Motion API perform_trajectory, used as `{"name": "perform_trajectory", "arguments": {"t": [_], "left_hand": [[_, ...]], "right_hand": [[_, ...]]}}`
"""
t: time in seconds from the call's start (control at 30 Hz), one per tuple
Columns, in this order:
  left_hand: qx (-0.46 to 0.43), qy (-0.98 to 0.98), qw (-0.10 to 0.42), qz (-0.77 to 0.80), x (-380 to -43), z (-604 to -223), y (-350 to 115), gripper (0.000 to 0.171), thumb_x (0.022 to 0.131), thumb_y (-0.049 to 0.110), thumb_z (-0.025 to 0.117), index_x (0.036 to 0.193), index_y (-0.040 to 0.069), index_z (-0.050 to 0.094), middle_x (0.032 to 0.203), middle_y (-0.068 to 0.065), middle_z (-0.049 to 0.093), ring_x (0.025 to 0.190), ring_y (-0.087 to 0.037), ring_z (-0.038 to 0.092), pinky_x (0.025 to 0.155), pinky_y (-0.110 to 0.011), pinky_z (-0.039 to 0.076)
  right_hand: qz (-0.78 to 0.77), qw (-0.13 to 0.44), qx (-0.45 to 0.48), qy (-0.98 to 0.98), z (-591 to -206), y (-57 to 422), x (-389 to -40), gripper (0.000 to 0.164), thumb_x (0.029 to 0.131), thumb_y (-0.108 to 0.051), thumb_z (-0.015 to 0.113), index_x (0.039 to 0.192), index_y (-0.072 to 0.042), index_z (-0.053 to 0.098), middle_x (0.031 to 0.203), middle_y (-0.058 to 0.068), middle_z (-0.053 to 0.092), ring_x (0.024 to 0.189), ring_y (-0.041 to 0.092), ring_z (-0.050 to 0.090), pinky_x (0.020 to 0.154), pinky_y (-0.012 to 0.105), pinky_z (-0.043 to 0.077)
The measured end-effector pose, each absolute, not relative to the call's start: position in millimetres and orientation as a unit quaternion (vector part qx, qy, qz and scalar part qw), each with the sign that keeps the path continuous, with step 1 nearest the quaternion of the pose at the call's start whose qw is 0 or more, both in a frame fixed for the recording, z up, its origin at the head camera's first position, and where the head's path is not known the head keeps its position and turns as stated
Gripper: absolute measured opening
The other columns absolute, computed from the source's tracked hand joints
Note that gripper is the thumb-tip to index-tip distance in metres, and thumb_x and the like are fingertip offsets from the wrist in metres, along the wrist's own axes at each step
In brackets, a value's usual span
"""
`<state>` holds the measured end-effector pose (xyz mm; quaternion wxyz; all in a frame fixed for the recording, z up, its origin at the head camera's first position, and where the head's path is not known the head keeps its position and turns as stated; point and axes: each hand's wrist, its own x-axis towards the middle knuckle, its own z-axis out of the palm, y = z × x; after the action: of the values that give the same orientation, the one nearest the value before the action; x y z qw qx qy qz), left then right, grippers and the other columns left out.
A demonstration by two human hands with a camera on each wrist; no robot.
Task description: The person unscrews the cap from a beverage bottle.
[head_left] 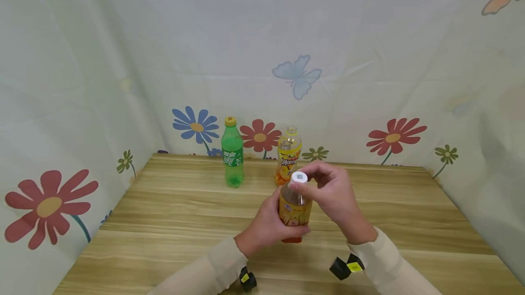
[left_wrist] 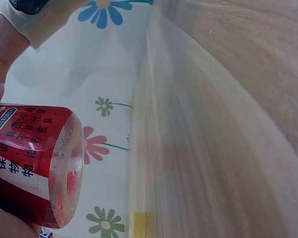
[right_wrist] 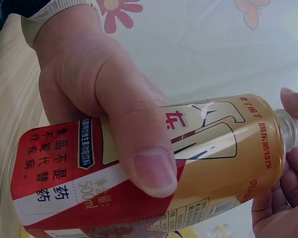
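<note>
My left hand [head_left: 270, 226] grips a red-and-gold plastic drink bottle [head_left: 294, 213] round its body, thumb across the label. The bottle [right_wrist: 208, 148] carries a 500ml mark, and its clear base shows off the table in the left wrist view. At its top, the thumb and fingers of my right hand [head_left: 330, 190] pinch the white cap [head_left: 299, 177]. In the right wrist view, fingers [right_wrist: 294, 198] of the right hand surround the clear neck [right_wrist: 288, 130], and the cap is hidden there.
Behind stand a green bottle [head_left: 233, 158] with a yellow cap and a capless yellow-labelled bottle [head_left: 289, 153], both upright on the wooden table [head_left: 184, 222]. Flower-printed cloth walls [head_left: 229, 35] enclose the table's back and sides. Black wrist devices [head_left: 346, 267] hang at both cuffs.
</note>
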<state>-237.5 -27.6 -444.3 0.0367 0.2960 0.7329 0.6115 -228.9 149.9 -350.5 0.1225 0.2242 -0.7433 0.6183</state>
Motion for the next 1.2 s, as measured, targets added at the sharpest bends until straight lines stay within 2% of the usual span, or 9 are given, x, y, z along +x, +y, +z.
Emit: {"name": "perform_trajectory", "arguments": {"t": [0.13,0.6,0.9,1.2], "left_hand": [[0.294,0.734,0.041,0.611,-236.8,-442.7,-28.0,0.079,0.084,0.021,0.086,0.145,0.036,0.039,0.137,0.01,0.058,0.119,-0.009,0.063,0.104,-0.026,0.051],[0.281,0.731,0.041,0.621,-235.1,-442.8,-27.0,0.08,0.084,0.02,0.086,0.146,0.036,0.039,0.136,0.008,0.059,0.119,-0.011,0.063,0.105,-0.026,0.05],[0.278,0.741,0.016,0.61,-233.0,-436.6,-26.5,0.081,0.082,0.017,0.087,0.146,0.03,0.04,0.136,0.004,0.06,0.117,-0.011,0.065,0.103,-0.028,0.052],[0.277,0.741,0.02,0.611,-232.6,-436.8,-26.6,0.079,0.082,0.02,0.086,0.146,0.03,0.04,0.137,0.005,0.06,0.118,-0.011,0.064,0.103,-0.027,0.052]], "right_hand": [[0.615,0.123,0.218,-0.747,-350.0,149.0,-228.0,0.02,0.083,-0.005,0.084,0.099,-0.004,0.073,0.098,0.006,0.072,0.089,0.017,0.065,0.08,0.026,0.059],[0.62,0.114,0.195,-0.751,-350.6,146.8,-224.6,0.028,0.082,-0.008,0.085,0.108,-0.003,0.074,0.102,-0.003,0.073,0.096,0.017,0.067,0.088,0.025,0.058],[0.615,0.115,0.176,-0.76,-347.0,144.6,-222.2,0.033,0.084,-0.012,0.085,0.113,-0.003,0.074,0.109,-0.001,0.074,0.101,0.016,0.068,0.094,0.024,0.057],[0.616,0.107,0.161,-0.764,-346.5,144.2,-222.0,0.034,0.083,-0.014,0.086,0.113,-0.003,0.074,0.11,0.0,0.073,0.101,0.018,0.068,0.093,0.025,0.057]]}}
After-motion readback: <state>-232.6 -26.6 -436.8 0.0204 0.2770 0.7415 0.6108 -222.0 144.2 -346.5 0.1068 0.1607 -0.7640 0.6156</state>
